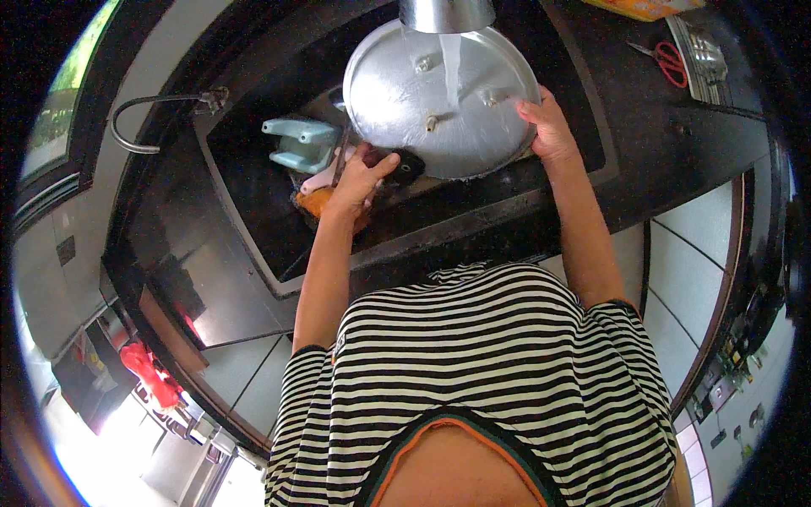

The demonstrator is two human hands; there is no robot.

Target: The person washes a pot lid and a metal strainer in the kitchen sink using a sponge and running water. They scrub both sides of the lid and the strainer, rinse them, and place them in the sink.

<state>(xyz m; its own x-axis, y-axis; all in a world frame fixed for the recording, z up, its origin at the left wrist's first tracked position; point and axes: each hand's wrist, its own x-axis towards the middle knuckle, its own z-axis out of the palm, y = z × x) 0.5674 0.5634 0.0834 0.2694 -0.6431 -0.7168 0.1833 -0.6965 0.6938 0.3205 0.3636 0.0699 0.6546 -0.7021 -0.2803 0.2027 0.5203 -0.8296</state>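
a slim curved spout (135, 118) arches over the counter at far left, with a dark sink (245, 253) beside it. inside the sink sits a pale blue plastic thing (300, 145), its prongs aimed left, and just below it an orange thing (314, 201) is partly covered by the left forearm.

next comes the left hand (363, 176), at the lower left edge of the metal lid. its thumb reaches right onto a dark handle-like piece (407, 167), with the other fingers curled around the far side, mostly hidden; it appears to grip that piece, whose long axis runs roughly left to right, its outer end tucked in the hand. whether the piece is fixed to the lid cannot be told.

the metal lid (473, 93) is held over the sink, under a wide metal tap (446, 13), with water falling onto it. its fitted face, bearing small metal valves, is turned up toward the viewer; being round, it has no clear long axis, though its outline looks slightly wider than tall.

the right hand (551, 127) pinches the lid's right rim, thumb on the face and fingers behind.

farther right, red-handled scissors (672, 65) lie on the counter (650, 127), blades pointing up and left.
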